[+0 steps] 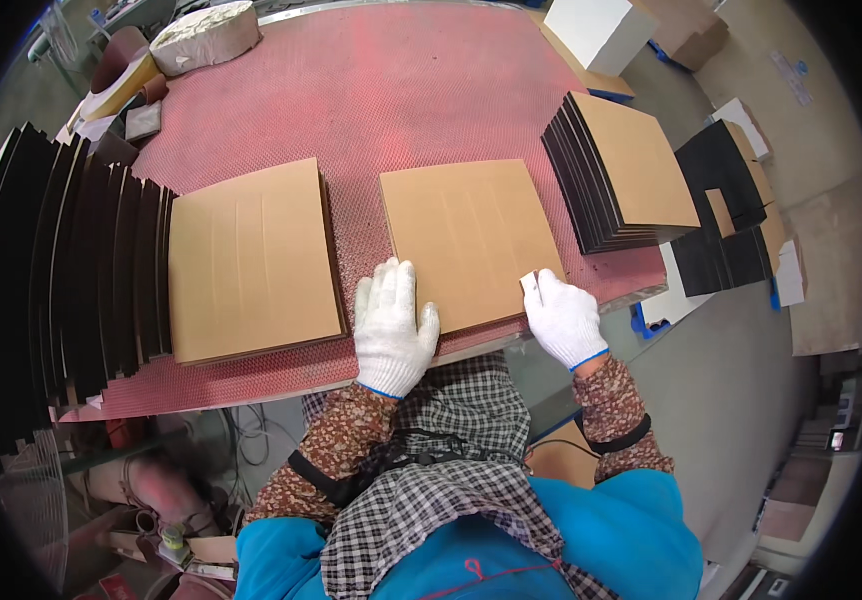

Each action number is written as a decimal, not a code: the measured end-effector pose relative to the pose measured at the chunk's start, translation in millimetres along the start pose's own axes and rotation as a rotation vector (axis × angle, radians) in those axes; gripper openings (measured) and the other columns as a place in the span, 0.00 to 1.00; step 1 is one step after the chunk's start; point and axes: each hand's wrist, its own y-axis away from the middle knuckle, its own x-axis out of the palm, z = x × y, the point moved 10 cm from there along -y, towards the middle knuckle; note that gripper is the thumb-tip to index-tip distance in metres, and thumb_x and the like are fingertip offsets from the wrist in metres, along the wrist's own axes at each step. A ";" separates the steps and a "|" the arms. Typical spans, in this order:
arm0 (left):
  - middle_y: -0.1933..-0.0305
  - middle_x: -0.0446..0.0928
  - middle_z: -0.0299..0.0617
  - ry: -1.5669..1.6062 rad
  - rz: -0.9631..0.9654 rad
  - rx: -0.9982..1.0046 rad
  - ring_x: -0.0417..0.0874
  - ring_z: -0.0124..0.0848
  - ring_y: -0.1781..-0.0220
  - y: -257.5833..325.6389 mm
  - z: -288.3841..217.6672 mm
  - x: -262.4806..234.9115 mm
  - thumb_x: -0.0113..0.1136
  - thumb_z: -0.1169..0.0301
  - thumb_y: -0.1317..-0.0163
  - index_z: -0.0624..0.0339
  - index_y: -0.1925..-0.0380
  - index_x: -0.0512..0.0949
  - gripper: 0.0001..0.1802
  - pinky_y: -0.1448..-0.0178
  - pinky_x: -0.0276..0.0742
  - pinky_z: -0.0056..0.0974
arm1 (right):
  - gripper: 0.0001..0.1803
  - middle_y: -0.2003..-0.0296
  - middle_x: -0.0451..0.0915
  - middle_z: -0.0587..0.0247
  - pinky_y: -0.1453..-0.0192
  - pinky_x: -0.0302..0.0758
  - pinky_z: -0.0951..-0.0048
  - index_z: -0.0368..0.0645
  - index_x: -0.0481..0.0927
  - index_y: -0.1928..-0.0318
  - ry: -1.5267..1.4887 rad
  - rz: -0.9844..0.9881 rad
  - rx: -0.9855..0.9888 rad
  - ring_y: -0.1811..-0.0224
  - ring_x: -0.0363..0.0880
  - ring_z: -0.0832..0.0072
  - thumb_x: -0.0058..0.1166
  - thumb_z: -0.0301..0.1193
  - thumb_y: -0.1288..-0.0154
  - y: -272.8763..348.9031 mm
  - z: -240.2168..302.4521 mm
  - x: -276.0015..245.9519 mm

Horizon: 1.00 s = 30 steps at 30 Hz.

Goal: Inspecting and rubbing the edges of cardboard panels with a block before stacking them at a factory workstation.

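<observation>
A brown cardboard sheet (471,235), faintly creased, lies flat on the red mesh-patterned table (371,80) in front of me. My left hand (392,328), in a white knit glove, rests with fingers stretched out at the sheet's near left corner. At the near right corner my gloved right hand (563,315) pinches a small white piece (529,283), perhaps a scraper or folded scrap; its lower part is hidden by the fingers. Left of this sheet sits a low stack of similar brown sheets (251,262) with dark edges.
A long row of black-sided boards (61,260) stands along the table's left end. On the right rises a taller stack of brown-topped, black-edged boards (636,160). A thick pale roll (206,38) sits at the far left. White boxes (601,32) and black boards (716,250) are beyond the right edge.
</observation>
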 end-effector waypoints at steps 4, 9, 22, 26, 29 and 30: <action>0.33 0.73 0.66 0.005 0.005 0.003 0.73 0.58 0.29 -2.1 1.3 0.6 0.66 0.70 0.39 0.74 0.35 0.71 0.33 0.23 0.64 0.59 | 0.17 0.79 0.83 0.50 0.70 0.81 0.51 0.43 0.77 0.63 0.023 0.037 0.092 0.75 0.86 0.53 0.44 0.41 0.20 -21.3 -5.2 5.9; 0.33 0.74 0.66 0.017 0.001 0.015 0.73 0.59 0.30 -2.6 -0.7 0.0 0.66 0.71 0.40 0.74 0.35 0.71 0.33 0.24 0.64 0.59 | 0.17 0.79 0.83 0.49 0.68 0.83 0.51 0.44 0.77 0.62 -0.003 -0.038 0.041 0.75 0.86 0.52 0.43 0.41 0.20 -76.3 -7.5 9.1; 0.34 0.73 0.66 -0.037 -0.067 0.063 0.74 0.58 0.30 1.9 -1.6 0.0 0.66 0.69 0.40 0.73 0.34 0.70 0.34 0.24 0.64 0.59 | 0.18 0.70 0.86 0.44 0.61 0.83 0.46 0.42 0.78 0.59 -0.015 -0.068 -0.082 0.65 0.87 0.47 0.42 0.42 0.21 -130.1 -10.8 25.1; 0.34 0.73 0.65 -0.020 -0.077 0.070 0.73 0.58 0.30 1.8 -2.5 -3.6 0.66 0.69 0.41 0.72 0.36 0.70 0.34 0.25 0.65 0.58 | 0.19 0.71 0.85 0.42 0.59 0.82 0.46 0.42 0.78 0.58 -0.016 0.118 0.077 0.67 0.87 0.46 0.40 0.43 0.20 -63.2 -11.0 12.2; 0.34 0.73 0.65 -0.011 -0.059 0.048 0.73 0.58 0.30 0.1 -1.4 -6.0 0.66 0.69 0.41 0.72 0.36 0.70 0.34 0.24 0.65 0.56 | 0.20 0.72 0.85 0.42 0.60 0.82 0.46 0.42 0.78 0.58 -0.007 0.190 0.100 0.68 0.86 0.46 0.41 0.44 0.19 -17.6 -9.3 5.7; 0.34 0.73 0.65 -0.007 -0.063 0.039 0.73 0.58 0.30 0.3 0.0 -6.0 0.66 0.69 0.41 0.72 0.36 0.70 0.34 0.24 0.65 0.56 | 0.19 0.72 0.85 0.43 0.61 0.82 0.45 0.42 0.78 0.59 -0.002 0.199 0.077 0.69 0.86 0.46 0.42 0.44 0.19 -5.8 -7.9 4.4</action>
